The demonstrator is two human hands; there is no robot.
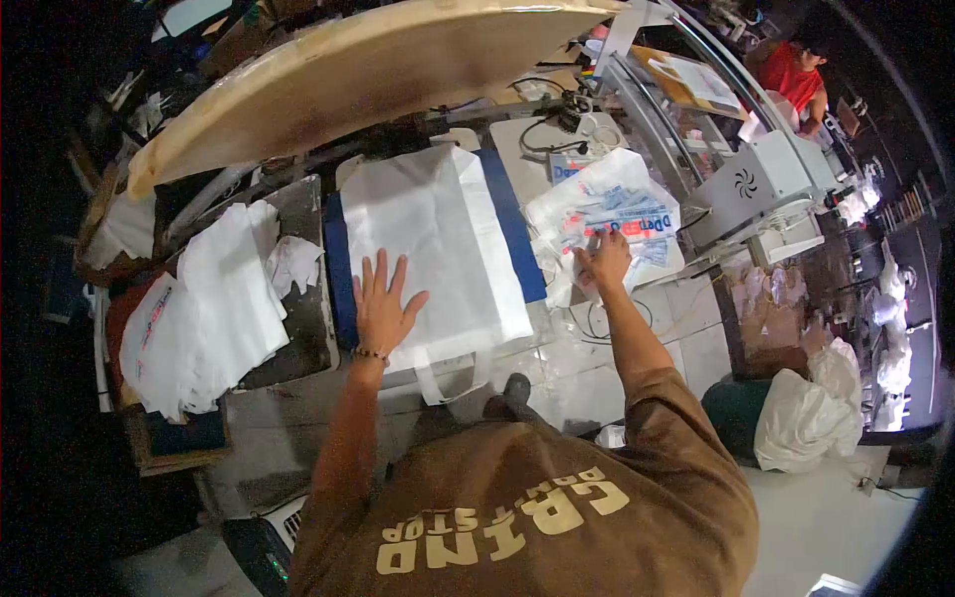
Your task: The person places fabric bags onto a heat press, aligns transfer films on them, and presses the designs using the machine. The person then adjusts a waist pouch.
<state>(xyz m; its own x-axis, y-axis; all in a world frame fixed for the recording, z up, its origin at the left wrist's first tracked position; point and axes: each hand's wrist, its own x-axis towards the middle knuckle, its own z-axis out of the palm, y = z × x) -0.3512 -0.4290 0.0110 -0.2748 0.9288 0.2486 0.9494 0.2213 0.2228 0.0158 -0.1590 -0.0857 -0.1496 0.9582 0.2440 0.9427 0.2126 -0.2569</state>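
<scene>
A white cloth tote bag [428, 239] lies flat on a dark blue pad [512, 224], its handle loop hanging over the near edge. My left hand [383, 308] rests on the bag's lower left part, palm down with fingers spread. To the right, a white sheet or bag [557, 214] carries a heap of printed transfer sheets [627, 214] with blue and red lettering. At the near side of this heap, my right hand [604, 264] has bent fingers pinching at a printed sheet; its fingertips are partly hidden.
A stack of white bags [214, 308] with red print lies at the left. A large tan curved board [368, 60] spans the back. A grey machine box [761, 184] stands at the right under a metal frame. Another person in red [791, 75] is at the far right.
</scene>
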